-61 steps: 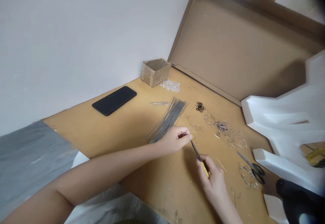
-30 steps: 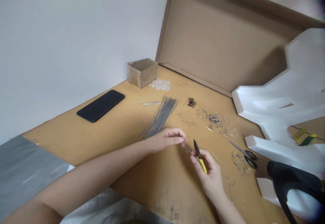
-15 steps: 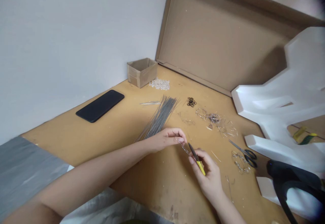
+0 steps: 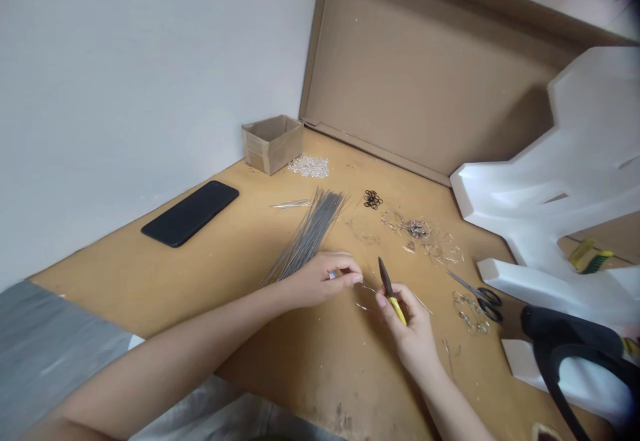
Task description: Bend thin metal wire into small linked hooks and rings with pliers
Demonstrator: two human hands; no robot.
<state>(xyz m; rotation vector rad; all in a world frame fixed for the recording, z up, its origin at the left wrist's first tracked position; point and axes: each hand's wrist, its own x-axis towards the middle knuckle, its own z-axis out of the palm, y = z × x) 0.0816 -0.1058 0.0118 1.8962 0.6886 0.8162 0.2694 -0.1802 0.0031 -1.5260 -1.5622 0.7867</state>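
My left hand (image 4: 327, 279) is closed in a pinch on one end of a thin bent wire (image 4: 369, 288). The wire runs across to the fingers of my right hand (image 4: 411, 329). That hand is wrapped round small pliers (image 4: 389, 289) with dark jaws and a yellow handle, jaws pointing up and away from me. The jaw tips stand apart from the wire. Just beyond my left hand lies a bundle of straight grey wires (image 4: 311, 231). A small bit of wire (image 4: 361, 307) shows below the held one.
Behind are a small cardboard box (image 4: 273, 147), clear beads (image 4: 310, 165), a black phone (image 4: 191, 213) and black rings (image 4: 373, 199). Tangled wire pieces (image 4: 417, 229), scissors (image 4: 483, 297) and wire loops (image 4: 470, 314) lie rightward. White foam (image 4: 520, 194) and a large cardboard panel (image 4: 425, 74) border the table.
My hands have moved slightly apart, and the pliers' tips have tilted up, away from my left fingers. The wire now spans the gap between the hands. The whole view has shifted a little.
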